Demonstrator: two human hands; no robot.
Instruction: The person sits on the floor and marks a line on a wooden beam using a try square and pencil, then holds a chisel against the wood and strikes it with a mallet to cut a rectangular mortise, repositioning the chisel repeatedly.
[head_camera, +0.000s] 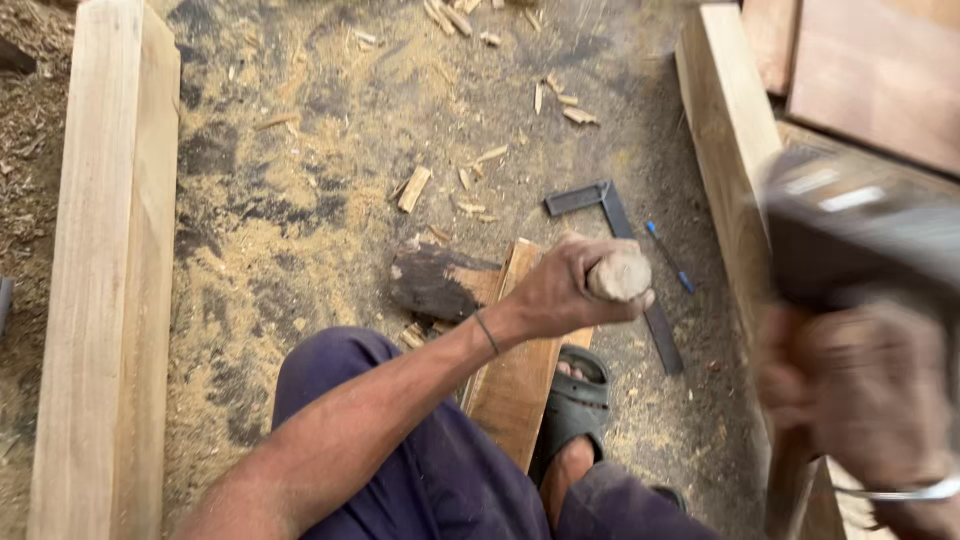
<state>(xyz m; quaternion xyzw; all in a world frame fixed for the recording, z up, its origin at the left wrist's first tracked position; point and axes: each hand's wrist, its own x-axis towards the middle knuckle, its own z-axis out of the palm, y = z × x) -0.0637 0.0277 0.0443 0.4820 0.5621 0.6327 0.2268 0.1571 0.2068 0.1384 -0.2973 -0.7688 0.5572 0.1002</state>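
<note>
Where the floor (300, 200) lies between the two long timbers, it is covered in sawdust and wood chips, with an open strip running up the middle. Along the floor's left edge stands the pale beam (105, 270); along its right edge runs a second beam (725, 130), with flat boards (870, 70) beyond it at the upper right corner.

The left hand (570, 290) reaches forward over the knee, forearm extended, wrist raised — its grip is wrapped fully around a round wooden handle (620, 277), whose blunt end faces the camera. Directly beneath lies a short plank (515, 385), pinned at its near right edge by a foot in a dark sandal (575, 400). A dark offcut (435, 283) touches the plank's far left end. A metal square (620, 250) and a blue pen (668, 257) lie just beside the plank, toward the right beam.

The right hand (850, 400) is blurred at the frame's right edge, grip clenched around the shaft of a dark-headed mallet (860, 235) — held above the right beam.
</note>
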